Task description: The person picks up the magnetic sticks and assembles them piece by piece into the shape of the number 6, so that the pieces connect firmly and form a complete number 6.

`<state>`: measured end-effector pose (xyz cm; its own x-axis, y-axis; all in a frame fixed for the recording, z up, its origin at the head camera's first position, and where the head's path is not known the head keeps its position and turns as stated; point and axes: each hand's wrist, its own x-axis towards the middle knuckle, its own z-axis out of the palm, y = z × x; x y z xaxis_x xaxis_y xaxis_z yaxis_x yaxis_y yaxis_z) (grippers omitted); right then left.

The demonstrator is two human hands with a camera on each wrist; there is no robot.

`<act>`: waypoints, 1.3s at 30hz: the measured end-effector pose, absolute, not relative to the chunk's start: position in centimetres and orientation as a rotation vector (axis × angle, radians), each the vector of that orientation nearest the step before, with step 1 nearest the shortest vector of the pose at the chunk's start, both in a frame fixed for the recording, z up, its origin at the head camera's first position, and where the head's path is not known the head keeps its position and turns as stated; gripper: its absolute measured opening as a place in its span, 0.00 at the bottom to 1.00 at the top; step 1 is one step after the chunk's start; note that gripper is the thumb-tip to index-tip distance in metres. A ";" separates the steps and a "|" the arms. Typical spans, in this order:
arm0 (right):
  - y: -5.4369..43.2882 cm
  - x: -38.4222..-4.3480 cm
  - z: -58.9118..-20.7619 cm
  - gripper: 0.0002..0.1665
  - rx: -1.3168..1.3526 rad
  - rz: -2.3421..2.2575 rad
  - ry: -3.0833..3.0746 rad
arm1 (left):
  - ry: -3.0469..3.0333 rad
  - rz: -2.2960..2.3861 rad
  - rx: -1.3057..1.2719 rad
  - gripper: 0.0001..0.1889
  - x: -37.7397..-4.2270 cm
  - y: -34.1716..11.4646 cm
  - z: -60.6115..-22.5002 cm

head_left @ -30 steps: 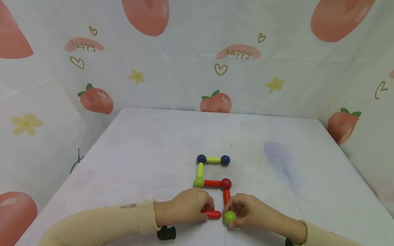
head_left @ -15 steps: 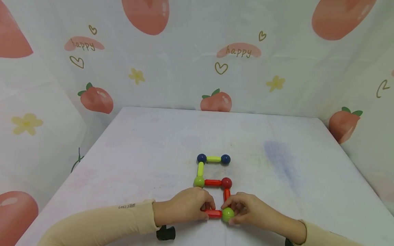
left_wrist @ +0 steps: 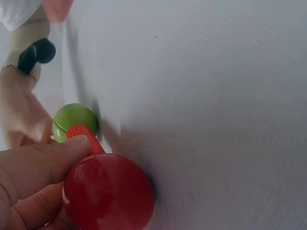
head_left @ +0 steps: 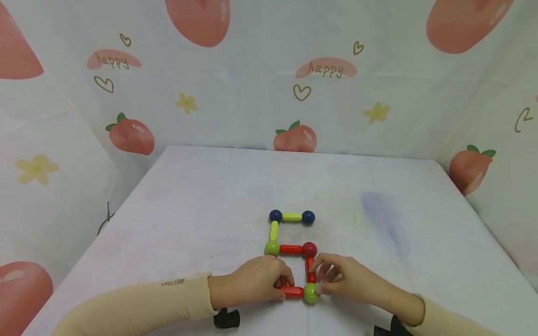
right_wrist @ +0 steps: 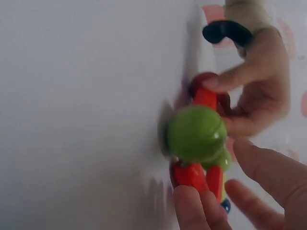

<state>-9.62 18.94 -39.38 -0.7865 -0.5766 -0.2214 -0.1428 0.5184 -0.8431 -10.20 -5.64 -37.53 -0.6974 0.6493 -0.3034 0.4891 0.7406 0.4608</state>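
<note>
Magnetic rods and balls lie joined on the table in a stepped chain. My left hand (head_left: 258,280) pinches the near red rod (head_left: 293,292); a dark red ball (left_wrist: 109,194) at its left end shows in the left wrist view but is hidden behind the hand in the head view. The rod's right end meets a green ball (head_left: 311,293). From there a second red rod (head_left: 311,269) runs away to another red ball (head_left: 309,249). Beside that green ball, my right hand (head_left: 346,276) has its fingers spread and loosely bent, its fingertips close to the ball and second rod.
Farther along the chain come a red rod (head_left: 291,249), a green ball (head_left: 272,248), a yellow-green rod (head_left: 274,231), and two dark blue balls (head_left: 275,216) linked by a yellow-green rod (head_left: 292,217). A patterned cloth (head_left: 235,93) hangs behind the white table (head_left: 201,186).
The near green ball has moved left against the red rod's end, meeting the second rod too. My right hand has since let go of it and drawn slightly away. The left hand stays put.
</note>
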 end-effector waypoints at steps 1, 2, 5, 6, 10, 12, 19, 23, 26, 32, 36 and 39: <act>19.1 -9.8 -39.3 0.18 -0.566 -1.209 2.287 | 2.490 0.482 0.864 0.10 -10.2 -5.6 -37.5; 19.2 -10.0 -39.2 0.17 -0.546 -1.218 2.287 | 2.490 0.483 0.862 0.10 -10.2 -5.6 -37.5; 19.3 -10.4 -39.2 0.17 -0.476 -1.274 2.232 | 2.489 0.487 0.856 0.10 -10.2 -5.6 -37.5; 19.3 -10.5 -39.3 0.17 -0.436 -1.297 2.201 | 2.487 0.488 0.853 0.10 -10.2 -5.6 -37.5; 19.0 -11.0 -39.7 0.18 -0.305 -1.342 2.118 | 2.486 0.487 0.853 0.10 -10.1 -5.6 -37.5; 18.8 -11.3 -39.8 0.18 -0.248 -1.338 2.106 | 2.487 0.488 0.856 0.10 -10.1 -5.6 -37.5; 17.9 -12.0 -39.9 0.18 -0.097 -1.241 2.153 | 2.485 0.487 0.856 0.10 -10.2 -5.6 -37.5; 17.4 -12.3 -40.0 0.17 -0.023 -1.189 2.183 | 2.485 0.483 0.856 0.10 -10.2 -5.6 -37.5; 17.1 -12.5 -40.0 0.17 0.020 -1.162 2.196 | 2.485 0.482 0.853 0.11 -10.2 -5.6 -37.5; 16.8 -12.9 -40.0 0.16 0.043 -1.156 2.182 | 2.486 0.477 0.857 0.11 -10.2 -5.6 -37.5; 16.8 -13.0 -39.8 0.15 0.047 -1.165 2.162 | 2.485 0.475 0.852 0.11 -10.2 -5.5 -37.5; 16.8 -13.0 -39.8 0.14 0.046 -1.190 2.133 | 2.486 0.474 0.846 0.11 -10.2 -5.5 -37.4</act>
